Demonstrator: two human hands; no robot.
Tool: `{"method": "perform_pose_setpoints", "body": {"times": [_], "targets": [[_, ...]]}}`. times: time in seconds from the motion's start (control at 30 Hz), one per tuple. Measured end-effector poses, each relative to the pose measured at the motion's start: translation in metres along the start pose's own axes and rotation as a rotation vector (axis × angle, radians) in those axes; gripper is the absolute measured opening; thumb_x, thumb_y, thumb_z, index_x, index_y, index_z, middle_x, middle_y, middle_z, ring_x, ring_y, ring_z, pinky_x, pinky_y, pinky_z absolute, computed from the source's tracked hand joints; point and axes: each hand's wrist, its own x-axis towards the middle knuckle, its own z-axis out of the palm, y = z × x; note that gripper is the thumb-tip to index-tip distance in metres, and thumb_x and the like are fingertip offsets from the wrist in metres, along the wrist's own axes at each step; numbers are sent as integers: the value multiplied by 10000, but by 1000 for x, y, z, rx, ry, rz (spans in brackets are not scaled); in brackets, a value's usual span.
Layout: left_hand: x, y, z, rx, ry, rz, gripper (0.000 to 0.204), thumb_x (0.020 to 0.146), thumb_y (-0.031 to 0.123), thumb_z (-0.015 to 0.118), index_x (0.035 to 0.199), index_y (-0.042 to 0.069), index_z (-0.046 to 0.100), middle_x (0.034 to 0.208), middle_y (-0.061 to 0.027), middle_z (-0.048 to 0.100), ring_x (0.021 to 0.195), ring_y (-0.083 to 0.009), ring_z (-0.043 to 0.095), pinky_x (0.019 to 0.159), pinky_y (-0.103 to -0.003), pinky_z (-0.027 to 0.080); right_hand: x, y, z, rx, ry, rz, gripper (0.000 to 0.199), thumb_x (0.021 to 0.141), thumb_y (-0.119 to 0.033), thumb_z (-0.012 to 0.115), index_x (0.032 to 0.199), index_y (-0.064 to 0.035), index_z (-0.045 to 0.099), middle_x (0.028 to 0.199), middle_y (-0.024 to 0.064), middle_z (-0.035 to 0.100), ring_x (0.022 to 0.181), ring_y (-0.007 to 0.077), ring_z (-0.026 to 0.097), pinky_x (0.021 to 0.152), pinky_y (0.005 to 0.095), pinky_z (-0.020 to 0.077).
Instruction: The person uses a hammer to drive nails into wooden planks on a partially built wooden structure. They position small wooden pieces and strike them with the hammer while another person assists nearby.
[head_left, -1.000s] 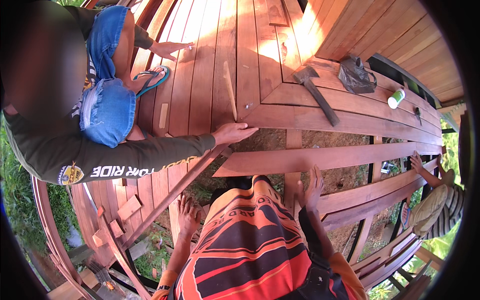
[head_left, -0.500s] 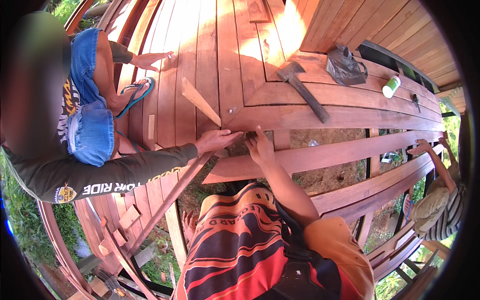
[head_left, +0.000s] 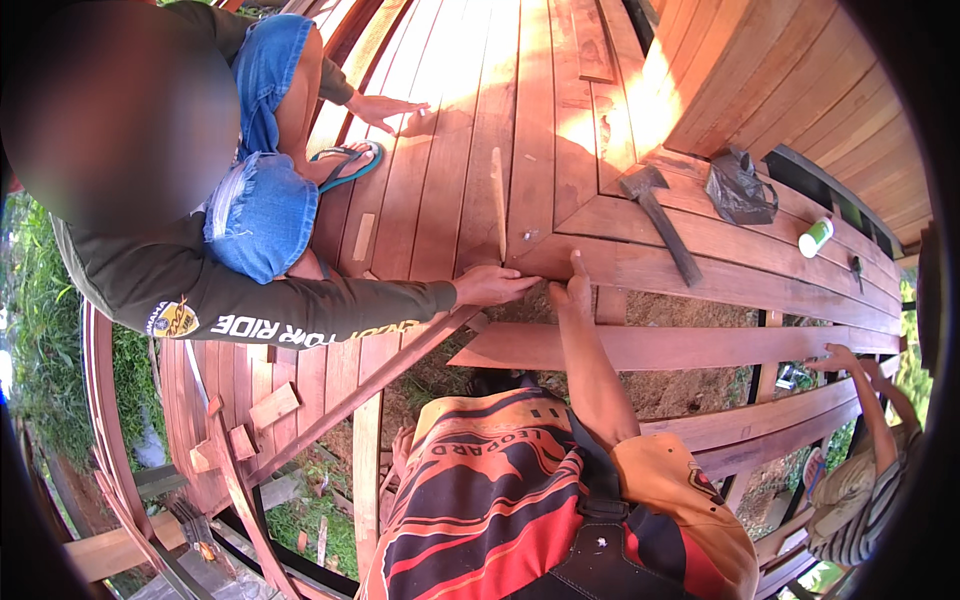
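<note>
My right hand [head_left: 571,288] is at the front edge of the reddish deck board [head_left: 660,265]. One digit lies up over the board's edge, and the other fingers curl at or below it. Beside my shirt, only part of my left hand [head_left: 402,446] shows near an upright timber [head_left: 368,470]; its grip is hidden. A co-worker's hand [head_left: 495,285] reaches in from the left and touches the same board edge by the mitred corner, close to my right hand. A thin wood strip [head_left: 498,205] stands tilted just behind that hand. Below, a loose board with an angled end [head_left: 600,347] spans the gap.
On the decking lie a hatchet [head_left: 662,225], a black plastic bag [head_left: 740,188] and a white-green bottle [head_left: 816,237]. The co-worker squats in denim shorts [head_left: 262,215] at left. Another person [head_left: 862,480] is at far right. Gaps between joists show soil; offcuts [head_left: 274,405] lie lower left.
The view has swung, so the scene sits further right. My right hand's fingers have drawn in against the board edge. The co-worker's hand stays at the corner.
</note>
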Motion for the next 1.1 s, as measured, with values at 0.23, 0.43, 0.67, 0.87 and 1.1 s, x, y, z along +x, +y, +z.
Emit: {"method": "perform_pose_setpoints", "body": {"times": [0.23,0.43,0.67,0.87,1.1], "targets": [[-22,-31,10,-58,133,-136,237,843,127,697,1054,29,652,1266,-213,591,1261,-429,487,1071,-572,363,-5,8,-1,-60,-93,-48,473,987,-254,663,1376,-31,514,1299,132,611,1206,309,579,1060,493,470],[-17,-48,-5,93,271,-90,284,863,172,703,1100,28,645,1223,-212,592,1180,-400,521,999,-554,394,-24,-17,3,-101,-24,65,468,1022,-261,602,1408,-25,483,1384,149,552,1278,294,528,1085,470,455],[-35,-114,-9,528,621,-610,640,1004,550,510,1413,58,486,1480,-206,450,1327,-386,470,1058,-548,389,-108,-32,-53,-980,-299,-148,494,1005,-268,610,1408,-14,480,1437,165,521,1345,327,486,1088,482,440],[-14,-127,-21,330,469,-1157,727,1014,653,329,1302,56,625,1310,-192,627,1202,-401,587,994,-554,422,-168,-48,-58,-2029,-525,-997,624,906,-289,690,1412,7,476,1484,198,463,1401,390,411,1158,551,315],[-5,-114,-37,267,232,-1272,853,1006,691,184,1240,46,690,1222,-207,690,1144,-429,627,990,-633,377,-171,-41,-69,-2285,-396,-1117,717,904,-456,636,1438,-12,457,1516,172,429,1452,348,338,1226,549,166]]}}
